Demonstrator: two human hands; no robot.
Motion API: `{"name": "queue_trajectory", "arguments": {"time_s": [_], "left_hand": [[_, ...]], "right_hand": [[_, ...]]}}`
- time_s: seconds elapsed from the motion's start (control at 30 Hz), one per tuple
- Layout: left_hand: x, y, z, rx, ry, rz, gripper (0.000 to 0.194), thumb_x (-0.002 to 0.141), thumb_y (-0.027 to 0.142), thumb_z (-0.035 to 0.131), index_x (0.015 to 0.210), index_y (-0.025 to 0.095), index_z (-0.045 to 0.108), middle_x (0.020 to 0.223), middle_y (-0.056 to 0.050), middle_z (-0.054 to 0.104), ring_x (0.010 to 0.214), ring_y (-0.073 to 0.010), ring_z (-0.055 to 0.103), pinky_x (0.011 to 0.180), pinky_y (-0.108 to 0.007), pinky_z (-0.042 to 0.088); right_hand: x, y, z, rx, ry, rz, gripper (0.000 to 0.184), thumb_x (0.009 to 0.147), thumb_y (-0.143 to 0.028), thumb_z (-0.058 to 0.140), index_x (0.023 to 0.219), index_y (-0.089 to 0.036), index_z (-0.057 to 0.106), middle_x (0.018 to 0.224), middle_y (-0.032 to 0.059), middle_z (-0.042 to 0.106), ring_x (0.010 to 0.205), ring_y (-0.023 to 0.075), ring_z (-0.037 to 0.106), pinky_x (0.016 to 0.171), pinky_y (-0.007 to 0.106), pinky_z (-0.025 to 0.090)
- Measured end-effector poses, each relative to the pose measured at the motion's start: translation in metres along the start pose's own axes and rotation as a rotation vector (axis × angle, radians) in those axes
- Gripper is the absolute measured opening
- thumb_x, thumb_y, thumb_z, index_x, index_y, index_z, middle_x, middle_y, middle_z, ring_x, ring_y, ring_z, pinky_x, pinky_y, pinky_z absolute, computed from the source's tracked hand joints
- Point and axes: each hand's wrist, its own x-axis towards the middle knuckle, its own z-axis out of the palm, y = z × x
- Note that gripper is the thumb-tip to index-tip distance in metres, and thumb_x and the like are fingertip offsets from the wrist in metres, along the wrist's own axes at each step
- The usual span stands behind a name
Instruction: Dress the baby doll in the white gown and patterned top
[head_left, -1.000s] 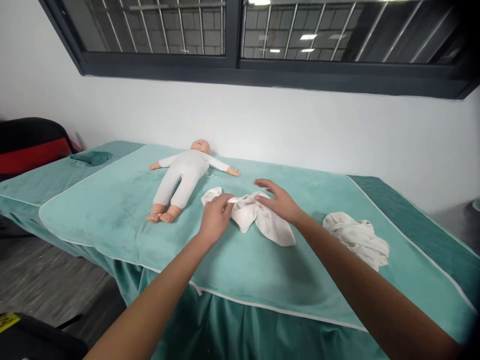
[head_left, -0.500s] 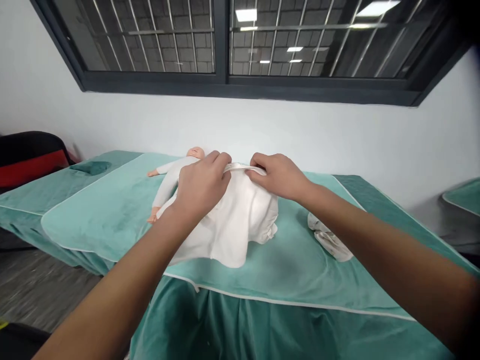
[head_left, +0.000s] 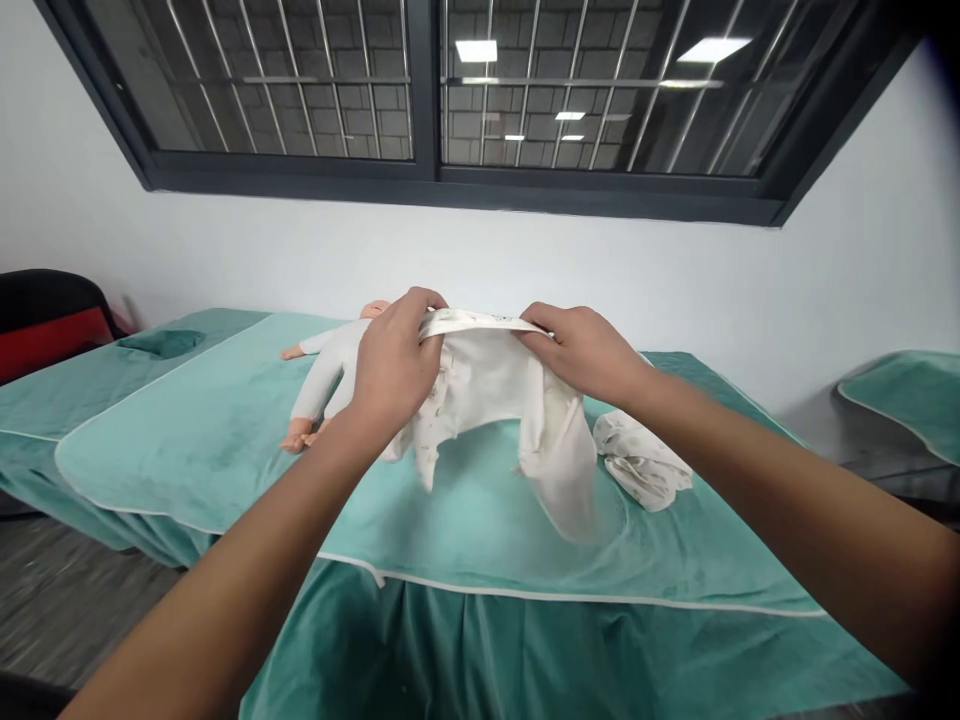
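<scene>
My left hand [head_left: 394, 365] and my right hand [head_left: 581, 350] grip the waistband of small white baby trousers [head_left: 495, 400], stretching it between them above the bed. The two legs of the trousers hang down toward the teal bed cover [head_left: 225, 440]. Behind my left hand lies a baby doll [head_left: 326, 370] in a white suit, on its back, partly hidden by the hand. A crumpled white garment [head_left: 641, 460] lies on the cover to the right of the trousers.
The bed stands against a white wall under a dark-framed window [head_left: 435, 100]. A small teal pillow [head_left: 157, 342] lies at the far left. A black and red chair [head_left: 45, 320] is at the left; another teal bed's corner [head_left: 907, 395] shows right.
Both hands took hold of the white trousers lying on the cover, lifted them and spread the waistband; the legs now hang free. The view moved closer to the bed.
</scene>
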Motion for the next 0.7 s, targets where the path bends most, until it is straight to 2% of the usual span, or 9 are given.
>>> {"name": "queue_trajectory", "arguments": {"time_s": [0.07,0.2,0.3,0.4,0.5,0.63,0.7], "left_hand": [[0.0,-0.004,-0.002,0.005,0.015,-0.01,0.03,0.083,0.011,0.044,0.106,0.023,0.06,0.097,-0.002,0.069,0.089,-0.0207,0.06,0.074,-0.03,0.044],[-0.007,-0.023,-0.003,0.024,0.046,-0.056,0.026,0.086,0.016,0.047,0.107,0.023,0.061,0.106,-0.003,0.069,0.094,-0.0212,0.061,0.078,-0.031,0.045],[-0.017,-0.041,0.004,0.014,0.004,-0.163,0.021,0.088,0.027,0.051,0.105,0.024,0.063,0.097,-0.002,0.07,0.086,-0.0209,0.062,0.075,-0.031,0.044],[-0.028,-0.058,0.013,-0.056,-0.075,-0.261,0.021,0.087,0.033,0.052,0.101,0.023,0.064,0.088,-0.001,0.07,0.081,-0.0201,0.062,0.071,-0.03,0.044],[-0.036,-0.069,0.019,-0.069,-0.07,-0.295,0.021,0.086,0.035,0.053,0.098,0.022,0.065,0.089,-0.001,0.07,0.083,-0.0204,0.063,0.071,-0.029,0.044],[-0.038,-0.077,0.02,0.039,-0.019,-0.3,0.024,0.085,0.038,0.054,0.1,0.022,0.065,0.086,-0.002,0.07,0.081,-0.0213,0.062,0.069,-0.029,0.042],[-0.034,-0.081,0.021,0.097,-0.002,-0.295,0.025,0.085,0.039,0.055,0.102,0.023,0.065,0.085,-0.002,0.07,0.08,-0.0221,0.063,0.067,-0.03,0.041]], "right_hand": [[-0.002,0.008,0.001,-0.101,0.011,0.008,0.025,0.093,-0.028,0.042,0.105,-0.022,0.063,0.082,0.0034,0.067,0.071,0.0197,0.055,0.061,0.028,0.029],[-0.014,0.037,0.017,-0.194,-0.009,0.044,0.037,0.09,-0.017,0.038,0.121,-0.023,0.058,0.108,0.0065,0.07,0.085,0.0236,0.06,0.065,0.03,0.035],[-0.028,0.057,0.035,-0.198,0.01,0.079,0.042,0.088,-0.014,0.037,0.122,-0.024,0.059,0.121,0.0073,0.066,0.095,0.0247,0.062,0.071,0.031,0.039],[-0.038,0.071,0.05,-0.06,0.034,0.122,0.04,0.085,-0.013,0.038,0.114,-0.025,0.063,0.114,0.0047,0.069,0.098,0.0233,0.062,0.075,0.031,0.042],[-0.043,0.079,0.055,0.133,0.078,0.22,0.032,0.085,-0.019,0.043,0.106,-0.025,0.066,0.098,0.002,0.072,0.088,0.0212,0.064,0.073,0.029,0.043],[-0.044,0.084,0.045,0.166,0.149,0.366,0.026,0.082,-0.028,0.052,0.1,-0.026,0.069,0.082,0.0012,0.071,0.074,0.0204,0.062,0.066,0.029,0.042],[-0.04,0.087,0.038,0.11,0.131,0.397,0.027,0.081,-0.03,0.053,0.101,-0.027,0.07,0.078,0.0016,0.07,0.068,0.0202,0.06,0.062,0.029,0.04]]}}
